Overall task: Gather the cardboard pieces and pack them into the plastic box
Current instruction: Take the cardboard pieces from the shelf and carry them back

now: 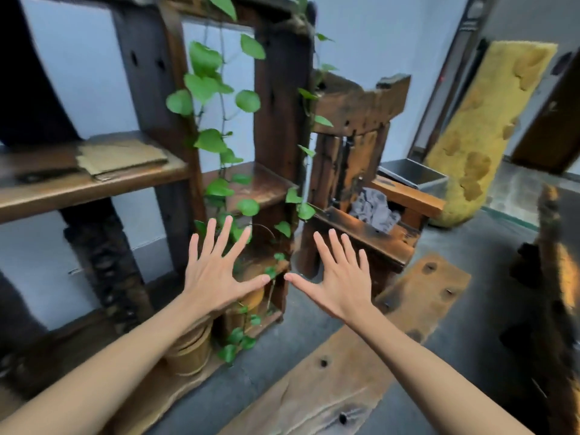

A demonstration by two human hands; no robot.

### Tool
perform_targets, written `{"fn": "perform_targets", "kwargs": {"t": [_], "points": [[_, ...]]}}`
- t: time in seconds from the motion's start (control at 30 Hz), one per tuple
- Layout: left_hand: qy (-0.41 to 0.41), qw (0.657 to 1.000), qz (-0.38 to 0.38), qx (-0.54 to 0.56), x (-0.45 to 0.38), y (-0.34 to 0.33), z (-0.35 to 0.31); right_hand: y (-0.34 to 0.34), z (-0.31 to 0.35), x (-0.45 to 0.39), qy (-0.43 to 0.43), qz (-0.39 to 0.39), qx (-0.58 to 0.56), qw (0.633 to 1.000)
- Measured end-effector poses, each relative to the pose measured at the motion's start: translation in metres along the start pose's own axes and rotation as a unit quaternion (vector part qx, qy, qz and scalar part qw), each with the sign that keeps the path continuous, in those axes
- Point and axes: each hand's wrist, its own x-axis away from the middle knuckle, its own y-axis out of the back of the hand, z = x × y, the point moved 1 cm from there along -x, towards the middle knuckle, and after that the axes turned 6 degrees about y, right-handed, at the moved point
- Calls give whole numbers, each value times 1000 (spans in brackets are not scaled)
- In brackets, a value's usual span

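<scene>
Both forearms stretched forward from bottom corners, bare. Left hand [216,274] palm down, fingers splayed wide, holding nothing. Right hand [335,277] same: flat, fingers spread, empty. Thumb tips nearly meeting between them, small gap, not touching. Both hovering in free air, clear of all furniture.

Cardboard pieces [120,160] stacked flat on wooden shelf [94,189], upper left, well apart from both hands. Top sheet torn ragged on its left edge; stack's front edge set back from shelf lip. Bare board to the left of stack, open space above it. Dark upright post [150,89] just right of stack.

Grey open-top box [417,175] far right, behind low wooden bench [376,237]; material not clear from here, possibly the plastic box. Near rim exposed, top unobstructed.

Trailing vine [210,89] hanging down through shelf unit between stack and hands, leaves reaching to floor level. Crumpled grey cloth [375,210] on bench. Wooden bucket [191,350] at shelf base under left wrist. Long plank [345,372] lying on grey floor [470,334] under right forearm, knot holes visible. Yellow textured slab [489,127] leaning at right. Open floor strip between plank and dark furniture at right edge.
</scene>
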Motion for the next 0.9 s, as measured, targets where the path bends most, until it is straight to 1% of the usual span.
{"fn": "perform_targets", "kwargs": {"t": [0.2,0.33,0.4,0.5,0.57,0.63,0.7,0.73,0.8,0.9], "points": [[97,994,-29,-42,-17,25,49,-19,40,-77,80,11,-49,996],[162,984,-46,-56,-20,51,78,-26,73,-119,150,43,-73,985],[180,979,-67,-61,-21,70,92,-25,93,-139,186,56,-94,976],[217,968,-113,-55,-23,101,109,-23,122,-167,243,79,-156,954],[264,954,-141,-16,-28,122,122,-21,143,-183,279,110,-205,932],[302,939,-161,30,-36,140,134,-16,162,-197,308,125,-224,916],[346,917,-174,97,-48,159,147,-9,185,-213,324,125,-241,907],[374,900,-173,143,-55,168,152,-6,196,-221,325,123,-251,904],[435,857,-155,227,-70,183,161,-2,221,-240,315,125,-269,901],[503,788,-107,339,-91,195,173,-2,252,-267,271,169,-264,910]]}}
